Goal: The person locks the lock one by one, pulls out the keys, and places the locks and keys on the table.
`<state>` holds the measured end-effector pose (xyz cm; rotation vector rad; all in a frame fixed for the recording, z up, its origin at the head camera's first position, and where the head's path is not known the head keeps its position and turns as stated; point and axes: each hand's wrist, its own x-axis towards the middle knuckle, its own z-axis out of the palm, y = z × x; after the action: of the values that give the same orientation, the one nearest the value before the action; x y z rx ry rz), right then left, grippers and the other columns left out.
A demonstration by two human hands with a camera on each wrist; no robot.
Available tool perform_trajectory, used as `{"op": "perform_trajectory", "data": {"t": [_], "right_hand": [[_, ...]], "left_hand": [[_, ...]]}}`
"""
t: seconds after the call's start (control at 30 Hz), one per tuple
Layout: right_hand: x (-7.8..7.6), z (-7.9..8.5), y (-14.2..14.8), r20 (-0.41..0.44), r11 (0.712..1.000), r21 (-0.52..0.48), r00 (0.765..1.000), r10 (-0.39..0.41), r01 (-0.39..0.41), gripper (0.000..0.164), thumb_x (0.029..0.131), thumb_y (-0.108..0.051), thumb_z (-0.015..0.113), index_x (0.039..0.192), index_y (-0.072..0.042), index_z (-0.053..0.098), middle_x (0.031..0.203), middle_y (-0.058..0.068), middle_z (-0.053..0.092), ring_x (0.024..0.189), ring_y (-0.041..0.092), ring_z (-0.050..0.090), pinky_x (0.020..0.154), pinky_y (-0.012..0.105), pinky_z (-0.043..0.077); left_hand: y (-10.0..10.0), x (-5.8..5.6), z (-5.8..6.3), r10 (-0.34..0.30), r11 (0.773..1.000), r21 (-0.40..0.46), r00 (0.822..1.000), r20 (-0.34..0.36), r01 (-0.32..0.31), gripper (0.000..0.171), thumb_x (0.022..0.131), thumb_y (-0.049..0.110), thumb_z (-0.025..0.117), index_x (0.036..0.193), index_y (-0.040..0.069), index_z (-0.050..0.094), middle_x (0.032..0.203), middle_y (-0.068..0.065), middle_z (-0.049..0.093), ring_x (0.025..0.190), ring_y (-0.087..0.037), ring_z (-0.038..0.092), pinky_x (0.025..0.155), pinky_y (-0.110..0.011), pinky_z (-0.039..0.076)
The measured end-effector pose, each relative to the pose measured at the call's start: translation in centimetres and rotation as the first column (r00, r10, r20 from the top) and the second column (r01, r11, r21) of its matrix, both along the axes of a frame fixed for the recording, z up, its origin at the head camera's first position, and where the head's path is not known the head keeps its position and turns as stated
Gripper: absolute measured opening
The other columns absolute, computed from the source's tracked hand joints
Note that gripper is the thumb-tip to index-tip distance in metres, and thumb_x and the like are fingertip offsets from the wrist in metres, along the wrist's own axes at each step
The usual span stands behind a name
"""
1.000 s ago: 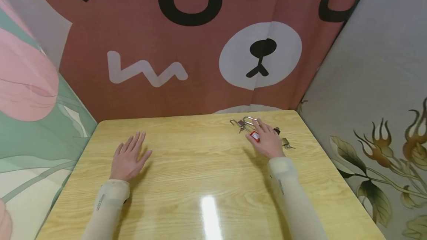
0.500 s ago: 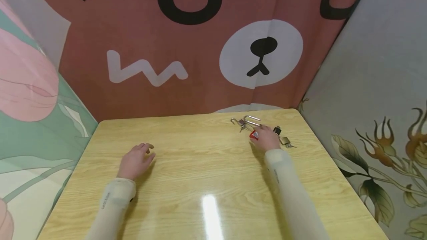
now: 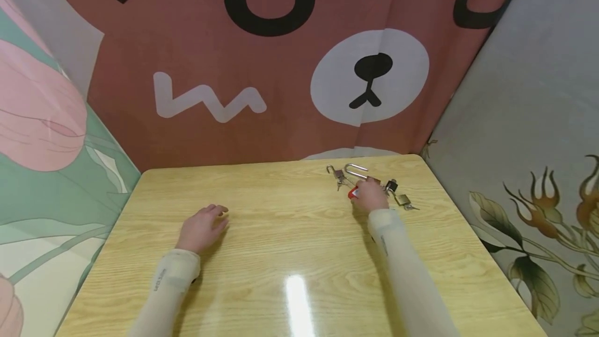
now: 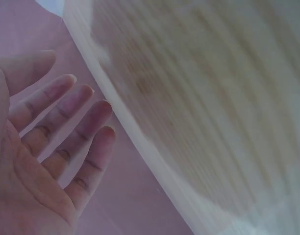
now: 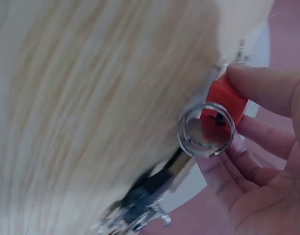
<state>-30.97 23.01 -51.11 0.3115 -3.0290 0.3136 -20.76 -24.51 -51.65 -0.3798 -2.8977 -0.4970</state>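
Five padlocks (image 3: 353, 193) (image 3: 339, 173) (image 3: 374, 180) (image 3: 392, 185) (image 3: 403, 200), two hands (image 3: 201, 229) (image 3: 372, 195) and one table (image 3: 281, 228) show.

The glossy wood-grain desk (image 3: 262, 254) bears a small padlock (image 3: 339, 173), long-shackled padlock (image 3: 373, 179), black padlock (image 3: 392, 186) and brass padlock (image 3: 403, 200) with keys (image 3: 411, 207).

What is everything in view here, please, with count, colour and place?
Table: one, yellowish wood, beneath
Red padlock: one, red, middle of table's far-right cluster
Metal ring: one, silver, by red padlock
Small padlock: one, purplish, cluster's left end
Long padlock: one, brown, cluster's far side
Brass padlock: one, brass, cluster's right end
Black padlock: one, black, beside brass padlock
Keys: count unclear, silver, both cluster ends
Back hanging: one, reddish, behind table
Side hangings: two, pink-green left, grey right
Sleeves: two, cream, both arms
Left hand: one, bare, above table, left
Right hand: one, bare, pinching red padlock
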Motion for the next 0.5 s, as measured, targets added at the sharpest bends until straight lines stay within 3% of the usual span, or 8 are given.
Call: {"op": "perform_trajectory", "data": {"t": [0.27, 0.5], "right_hand": [[1.6, 2.7, -2.9, -0.090, 0.987, -0.146, 0.994, 0.061, -0.074, 0.041, 0.091, -0.019, 0.078, 0.123, 0.005, 0.068, 0.111, 0.025, 0.064, 0.091, 0.037, 0.066, 0.081, 0.053, 0.059], [2.8, 4.8, -6.8, -0.126, 0.964, -0.203, 0.980, 0.151, -0.174, 0.048, 0.092, -0.016, 0.080, 0.134, 0.001, 0.065, 0.121, 0.022, 0.062, 0.100, 0.035, 0.066, 0.086, 0.048, 0.060]], "left_hand": [[1.2, -0.2, -0.1, -0.025, 0.998, 0.050, 1.000, 0.001, 0.025, 0.030, 0.098, 0.023, 0.073, 0.124, 0.009, 0.070, 0.117, -0.011, 0.073, 0.099, -0.031, 0.073, 0.078, -0.049, 0.061], [3.4, -0.6, -0.1, -0.046, 0.997, 0.054, 0.999, 0.005, 0.046, 0.031, 0.099, 0.024, 0.072, 0.125, 0.009, 0.069, 0.116, -0.011, 0.074, 0.099, -0.029, 0.074, 0.078, -0.047, 0.061]]}}
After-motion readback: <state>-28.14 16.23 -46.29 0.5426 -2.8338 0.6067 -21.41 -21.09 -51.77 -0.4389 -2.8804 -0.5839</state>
